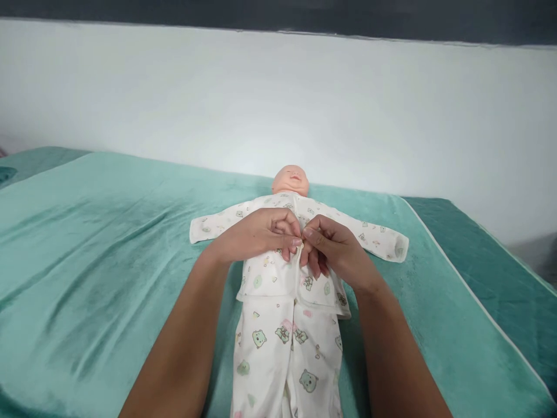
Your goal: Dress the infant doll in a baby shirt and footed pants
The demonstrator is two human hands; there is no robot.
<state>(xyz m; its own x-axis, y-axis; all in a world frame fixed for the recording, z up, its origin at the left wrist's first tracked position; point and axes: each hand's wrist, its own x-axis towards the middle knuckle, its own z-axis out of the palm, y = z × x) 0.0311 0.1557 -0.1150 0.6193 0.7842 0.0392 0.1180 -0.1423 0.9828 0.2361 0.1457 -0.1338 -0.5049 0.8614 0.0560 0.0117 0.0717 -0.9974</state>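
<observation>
Doll [290, 179] lying face-up on green blanket [108, 244], mid-bed. Left hand [256, 235], right hand [337, 249] both pinching shirt front [270, 273] at chest. Risk: thin fabric slipping from fingertips, edges misaligning, shirt bunching.

White bear-print baby suit [278, 342] on teal blanket [108, 261].

Bright, soft, even indoor light; wide-lens view.

The white wall [391, 116] is brightest around 12 o'clock, slightly washed out; the green blanket [87, 261] dims toward 9 and 4 o'clock. Only faint shadow lies beneath the left hand [256, 233] and right hand [336, 251], and the white garment [272, 278] keeps its print without glare. Edges bow at 3 and 9 o'clock.
</observation>
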